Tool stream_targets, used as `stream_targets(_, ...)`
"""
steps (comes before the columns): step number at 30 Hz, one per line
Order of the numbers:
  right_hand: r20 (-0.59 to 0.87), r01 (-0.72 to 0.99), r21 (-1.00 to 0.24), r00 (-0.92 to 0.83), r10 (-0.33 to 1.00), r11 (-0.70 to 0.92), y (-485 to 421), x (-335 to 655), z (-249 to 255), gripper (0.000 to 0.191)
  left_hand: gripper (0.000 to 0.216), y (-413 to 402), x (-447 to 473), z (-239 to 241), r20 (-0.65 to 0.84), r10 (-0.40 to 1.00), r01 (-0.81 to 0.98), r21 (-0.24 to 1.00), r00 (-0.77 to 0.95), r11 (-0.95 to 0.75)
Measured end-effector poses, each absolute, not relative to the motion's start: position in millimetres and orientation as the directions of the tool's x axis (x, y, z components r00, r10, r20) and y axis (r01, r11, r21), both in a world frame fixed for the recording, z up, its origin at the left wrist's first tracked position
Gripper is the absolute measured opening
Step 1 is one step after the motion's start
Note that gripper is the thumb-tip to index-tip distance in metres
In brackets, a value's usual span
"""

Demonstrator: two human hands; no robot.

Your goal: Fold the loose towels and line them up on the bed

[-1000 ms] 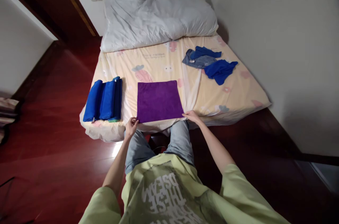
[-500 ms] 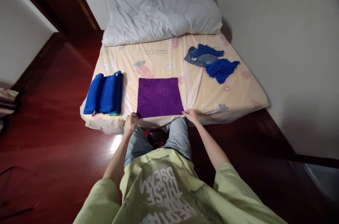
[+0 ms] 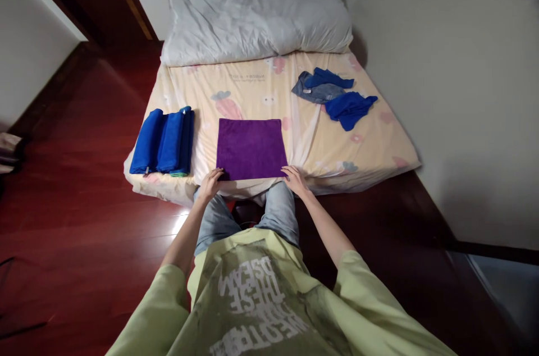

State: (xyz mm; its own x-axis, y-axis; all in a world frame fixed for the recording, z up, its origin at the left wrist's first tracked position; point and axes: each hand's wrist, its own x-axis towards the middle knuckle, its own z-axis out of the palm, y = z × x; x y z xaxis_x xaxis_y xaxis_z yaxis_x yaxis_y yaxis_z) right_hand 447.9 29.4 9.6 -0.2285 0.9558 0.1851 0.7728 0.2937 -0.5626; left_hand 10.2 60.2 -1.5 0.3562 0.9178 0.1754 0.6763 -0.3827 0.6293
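- At the near edge of the bed [image 3: 370, 148], we are leaning over a purple cloth [image 3: 251, 148]. It is lying flat and square on the sheet, with its near hem running along the mattress edge.
- We are resting our left hand [image 3: 209, 183] at the near left corner. The fingers are curling over the hem, and we cannot tell whether the grip is pinching the fabric or only touching it.
- We are laying our right hand [image 3: 295, 179] spread at the near right corner, fingertips on the cloth. Its grip is standing open and holding nothing.
- We are judging the cloth to be light, soft and limp, with a plush weave that is probably clinging a little to the sheet. It would be sagging wherever it is unsupported, so the corners and hems are offering the surest hold, two at once.
- Rolled blue towels [image 3: 162, 142] are lying side by side to the left, apart from the cloth. Loose blue cloths [image 3: 337, 97] are lying crumpled far right, and a white duvet [image 3: 256, 13] is heaping at the head.
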Motion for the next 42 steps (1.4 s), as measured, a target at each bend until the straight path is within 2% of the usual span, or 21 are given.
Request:
stream_targets(4, 0.182, 0.760, -0.588, -0.208, 0.961, 0.276, 32, 449, 5, 0.047, 0.051, 58, 9, -4, 0.181, 0.933, 0.650, 0.676, 0.309, -0.347)
stream_targets(11, 0.223, 0.661, -0.724, -0.050, 0.974, 0.199, 35, 449, -1, 0.039, 0.048, 64, 9, 0, 0.152, 0.964, 0.598, 0.760, 0.216, -0.254)
stream_targets(18, 0.228, 0.636, -0.747, -0.028, 0.973, 0.193, 41, 448, -2, 0.043, 0.040, 73, 11, 5, 0.139, 0.979, 0.551, 0.811, 0.147, -0.198)
stream_targets(26, 0.024, 0.390, -0.920, 0.173, 0.985, -0.046, 52, 454, -2, 0.034, 0.036, 74, 10, 5, 0.049, 0.999, 0.431, 0.901, -0.005, -0.042)
stream_targets(32, 0.056, 0.303, -0.953, 0.224, 0.973, -0.015, 63, 451, -6, 0.031, 0.043, 84, 15, 10, 0.007, 0.999, 0.383, 0.923, -0.053, 0.014)
stream_targets(36, 0.003, 0.213, -0.975, 0.278, 0.961, -0.059, 74, 450, -13, 0.030, 0.043, 90, 18, 5, 0.034, 0.994, 0.345, 0.939, -0.103, 0.003)
stream_targets(42, -0.043, 0.230, -0.965, 0.338, 0.940, -0.127, 79, 453, -23, 0.044, 0.040, 96, 18, -6, 0.079, 0.986, 0.389, 0.921, -0.147, -0.016)
